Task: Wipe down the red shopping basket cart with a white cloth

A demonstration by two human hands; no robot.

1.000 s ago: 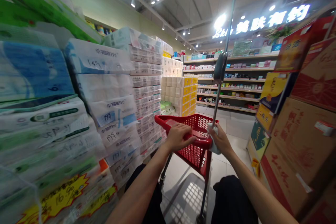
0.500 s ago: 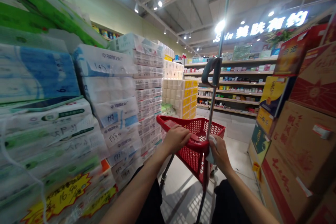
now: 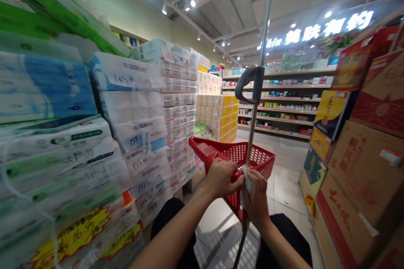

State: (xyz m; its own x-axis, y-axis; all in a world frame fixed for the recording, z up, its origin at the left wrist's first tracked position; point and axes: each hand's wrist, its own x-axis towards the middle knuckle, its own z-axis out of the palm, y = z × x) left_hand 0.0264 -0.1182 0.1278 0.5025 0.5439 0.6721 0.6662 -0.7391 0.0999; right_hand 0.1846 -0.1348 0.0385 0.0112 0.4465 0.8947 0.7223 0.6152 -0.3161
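Observation:
A red shopping cart [image 3: 217, 145] with a perforated plastic basket stands in front of me. My left hand [image 3: 224, 176] is closed over the right part of its red rim, thumb reaching toward the pole. In my right hand [image 3: 256, 193] is a white cloth or tissue [image 3: 247, 180], pressed around the cart's corner where the metal pole [image 3: 253, 134] rises. My two hands are close together there. On that pole, above the hands, sits a grey looped handle [image 3: 251, 85]. The fingertips of my right hand partly cover the cloth.
Tall stacks of wrapped tissue packs [image 3: 132, 109] line the left side, with a phone [image 3: 59, 124] lying on one. Cardboard cartons [image 3: 362, 168] are piled on the right. Shelves [image 3: 284, 109] of small goods stand behind the cart, past a tiled floor [image 3: 285, 185].
My left hand has slid right along the rim, nearer the pole. My right hand has moved slightly left and down with the cloth. The pole and its handle have shifted left in view.

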